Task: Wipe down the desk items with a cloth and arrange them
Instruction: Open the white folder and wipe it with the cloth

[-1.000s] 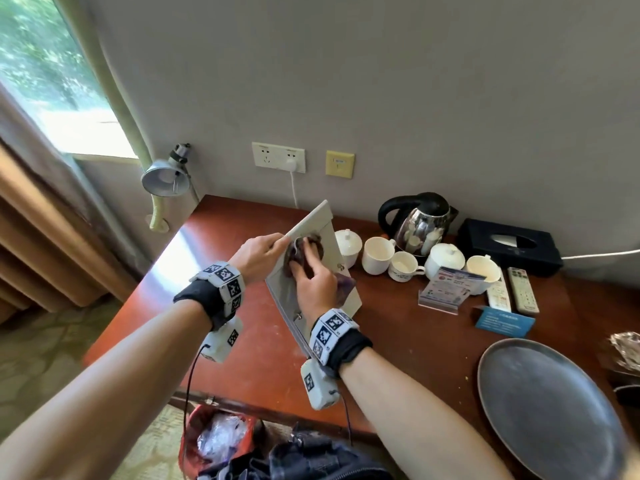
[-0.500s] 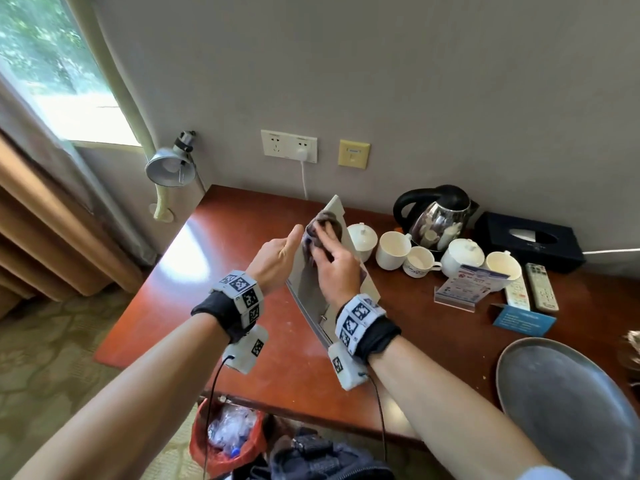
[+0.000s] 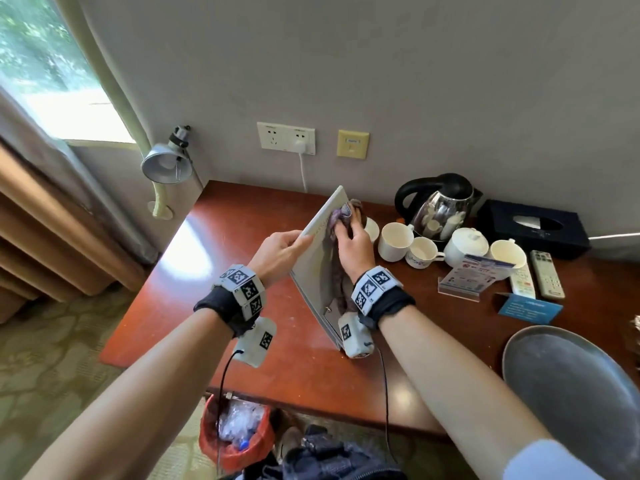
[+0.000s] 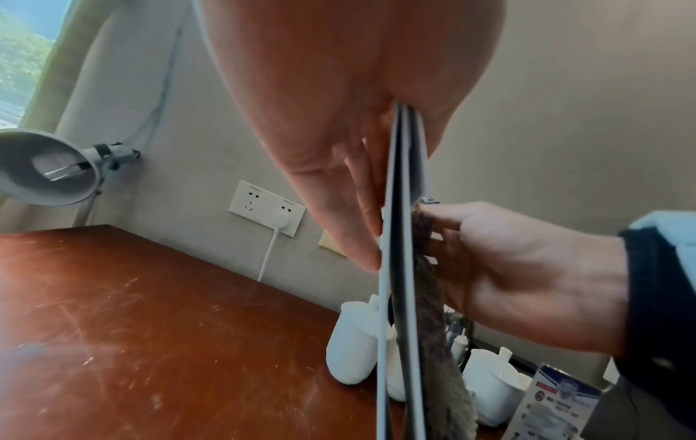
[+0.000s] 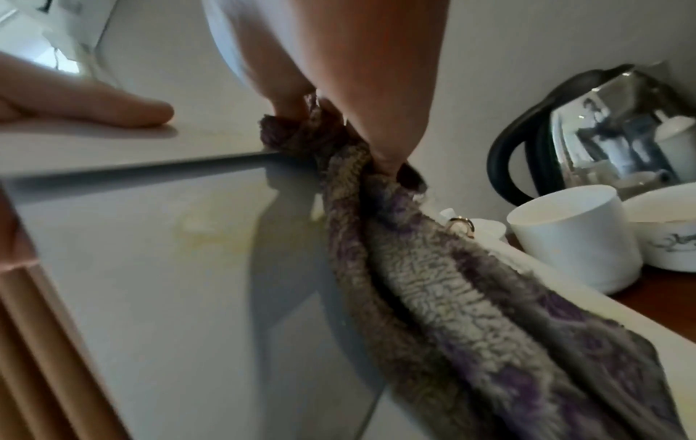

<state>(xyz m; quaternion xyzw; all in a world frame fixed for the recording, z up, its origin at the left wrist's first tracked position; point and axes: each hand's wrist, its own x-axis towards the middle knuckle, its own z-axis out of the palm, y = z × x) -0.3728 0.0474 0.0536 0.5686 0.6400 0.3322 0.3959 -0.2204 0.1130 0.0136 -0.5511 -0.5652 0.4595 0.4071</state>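
Both forearms are bare. Each wrist wears a black fabric band (image 3: 221, 308) topped by a white cuff (image 3: 374, 285) of square black-and-white markers. A white camera pod (image 3: 258, 342) with its own marker hangs under each wrist, trailing a thin black cable (image 3: 221, 393). A pale blue sleeve (image 3: 540, 459) covers the right upper arm.

Red-brown desk (image 3: 207, 299), kettle (image 3: 440, 206), cups (image 3: 394, 241), remotes (image 3: 547, 278), tissue box (image 3: 533, 228)

The surface (image 3: 221, 299) is reddish wood, glossy and scuffed with pale scratches. The folder (image 3: 313, 271) at frame centre looks like smooth, matt grey card. The cloth (image 5: 444, 285) is rough, nubbly terry. At upper right, the kettle (image 3: 438, 211) is mirror-bright metal with black plastic; the cups (image 3: 394, 240) are glossy white ceramic.
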